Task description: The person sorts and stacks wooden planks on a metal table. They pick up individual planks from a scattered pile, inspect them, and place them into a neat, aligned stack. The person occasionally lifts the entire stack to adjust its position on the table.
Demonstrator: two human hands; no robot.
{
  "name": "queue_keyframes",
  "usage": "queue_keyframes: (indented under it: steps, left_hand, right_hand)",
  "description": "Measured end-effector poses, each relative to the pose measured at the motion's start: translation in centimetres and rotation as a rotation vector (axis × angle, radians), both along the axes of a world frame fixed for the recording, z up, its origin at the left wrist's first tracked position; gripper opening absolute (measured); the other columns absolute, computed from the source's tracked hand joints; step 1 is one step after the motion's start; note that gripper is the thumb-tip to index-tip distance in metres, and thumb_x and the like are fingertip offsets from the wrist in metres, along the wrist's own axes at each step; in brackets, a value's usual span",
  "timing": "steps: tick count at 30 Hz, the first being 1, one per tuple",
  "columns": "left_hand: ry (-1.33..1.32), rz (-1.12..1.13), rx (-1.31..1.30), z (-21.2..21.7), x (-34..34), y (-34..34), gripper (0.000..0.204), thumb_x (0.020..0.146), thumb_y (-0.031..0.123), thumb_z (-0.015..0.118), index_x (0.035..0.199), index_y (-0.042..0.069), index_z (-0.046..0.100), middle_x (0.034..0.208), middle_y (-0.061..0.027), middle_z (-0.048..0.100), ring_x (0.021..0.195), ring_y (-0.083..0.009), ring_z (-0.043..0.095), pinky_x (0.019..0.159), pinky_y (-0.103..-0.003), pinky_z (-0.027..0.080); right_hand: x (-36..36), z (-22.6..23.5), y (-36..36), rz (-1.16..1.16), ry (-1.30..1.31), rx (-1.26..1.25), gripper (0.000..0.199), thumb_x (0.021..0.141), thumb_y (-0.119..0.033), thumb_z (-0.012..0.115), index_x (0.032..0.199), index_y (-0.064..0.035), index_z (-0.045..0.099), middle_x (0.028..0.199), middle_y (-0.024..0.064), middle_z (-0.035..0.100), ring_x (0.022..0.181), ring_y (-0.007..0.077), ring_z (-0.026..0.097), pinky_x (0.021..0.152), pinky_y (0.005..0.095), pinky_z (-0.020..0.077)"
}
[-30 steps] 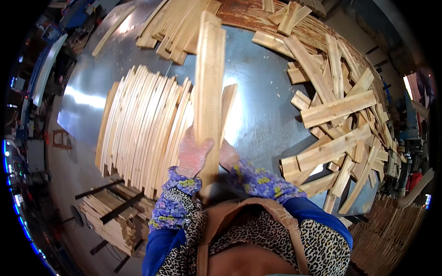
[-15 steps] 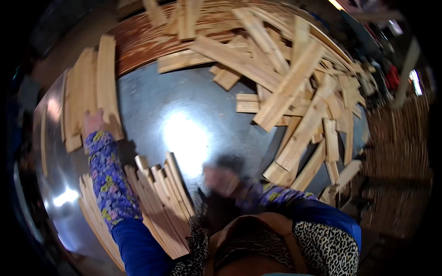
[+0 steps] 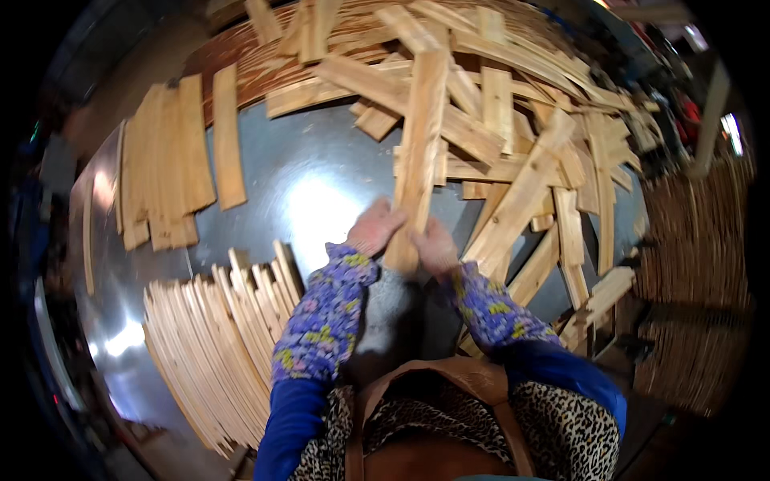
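Note:
A pale wooden board stretches away from me, its near end between my two hands and its far part over a jumbled heap. My left hand grips the board's left edge, with the fingers curled against it. On the opposite edge, my right hand is closed around the wood, its fingertips partly hidden. Left of my hands, a row of narrow slats stands packed side by side on the metal table. Beyond that row, several flat boards lie together, with one single board slightly apart.
The heap of loose boards covers the table's far and right side at mixed angles. Behind it lies a reddish wood-grained panel. Tall stacks of thin brown sheets stand at the right. A thin strip lies near the left edge.
My left hand has left the flat boards and come right to the middle. My right hand has moved forward, and both now hold a board. One single board now lies beside the left group.

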State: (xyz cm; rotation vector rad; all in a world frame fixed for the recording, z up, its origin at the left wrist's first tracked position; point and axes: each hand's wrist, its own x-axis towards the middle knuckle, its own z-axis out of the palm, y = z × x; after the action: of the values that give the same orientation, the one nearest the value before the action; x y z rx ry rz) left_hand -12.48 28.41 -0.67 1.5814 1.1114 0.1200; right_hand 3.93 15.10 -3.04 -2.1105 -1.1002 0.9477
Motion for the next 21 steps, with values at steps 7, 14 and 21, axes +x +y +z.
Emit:
queue_keyframes:
  steps: [7,14,21]
  left_hand:
    - [0.237,0.533,-0.048,5.2,-6.2,-14.6,0.051,0.094,0.036,0.079,0.124,-0.004,0.070,0.110,-0.0178,0.076,0.105,-0.0352,0.072,0.095,-0.047,0.057]
    - [0.843,0.560,0.559,1.6,-16.9,-36.2,0.076,0.075,0.021,0.091,0.143,0.005,0.060,0.138,-0.0245,0.060,0.124,-0.0440,0.055,0.107,-0.058,0.045]
    - [0.905,0.634,0.724,1.4,-16.5,-38.0,0.071,0.090,0.044,0.082,0.144,0.006,0.056,0.149,-0.0259,0.051,0.139,-0.0478,0.049,0.119,-0.064,0.037]
  right_hand:
    - [5.9,9.4,5.8,0.439,-0.614,0.185,0.064,0.091,-0.039,0.074,0.143,-0.0041,0.066,0.141,0.0245,0.068,0.136,0.0419,0.062,0.117,0.0483,0.0486]
    - [15.6,9.3,18.0,0.461,-0.826,-0.029,0.085,0.085,-0.042,0.079,0.159,-0.0111,0.049,0.151,0.0217,0.062,0.143,0.0437,0.056,0.113,0.0505,0.0507]
    - [-1.6,10.7,1.5,0.602,-0.177,-0.268,0.052,0.104,-0.047,0.067,0.136,-0.0048,0.066,0.092,0.0091,0.079,0.081,0.0249,0.077,0.076,0.0423,0.0647]
